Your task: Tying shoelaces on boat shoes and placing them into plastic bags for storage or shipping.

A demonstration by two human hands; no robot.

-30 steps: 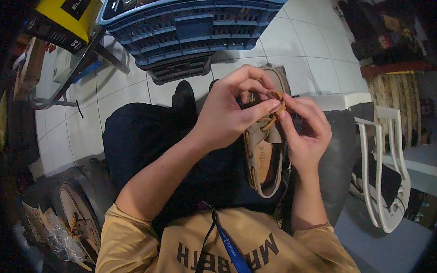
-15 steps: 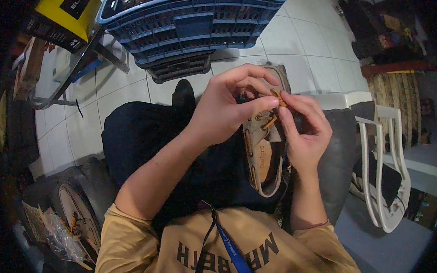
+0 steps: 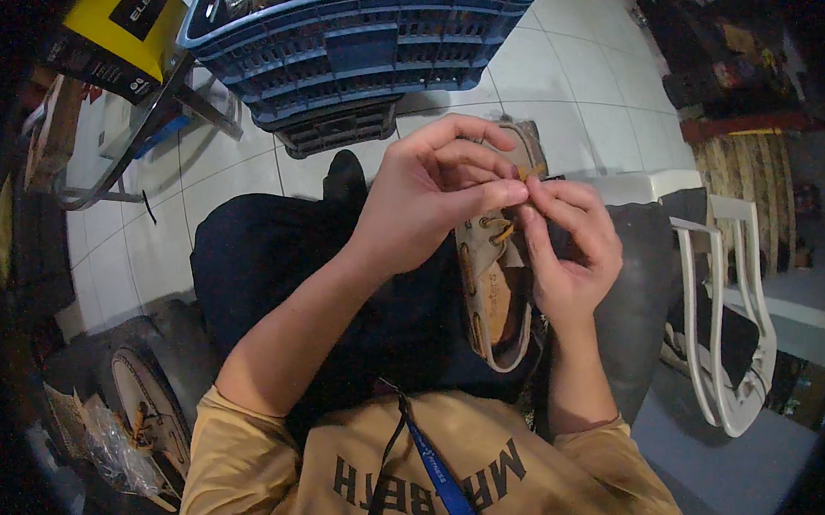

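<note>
A beige boat shoe [image 3: 466,251] lies on my lap, its toe pointing away and its heel toward me. Its tan shoelace [image 3: 503,232] runs through the eyelets and up to my fingers. My left hand [image 3: 434,180] pinches the lace between thumb and fingertips above the shoe's tongue. From the other side my right hand [image 3: 574,242] pinches the same lace, its fingertips touching those of the left. Both hands hide much of the shoe's front part, and the exact shape of the lace between the fingers is partly covered.
Ahead, a blue plastic crate [image 3: 366,48] holding wrapped items rests on a black crate [image 3: 340,127]. A matching shoe [image 3: 149,389] lies at my lower left beside clear plastic wrap [image 3: 119,447]. A yellow box [image 3: 128,24] sits far left, and a white plastic chair [image 3: 738,401] stands right.
Both hands have shifted slightly left, still pinching the lace. The lace end between the fingertips has changed shape and is drawn tighter. The shoe has barely moved.
</note>
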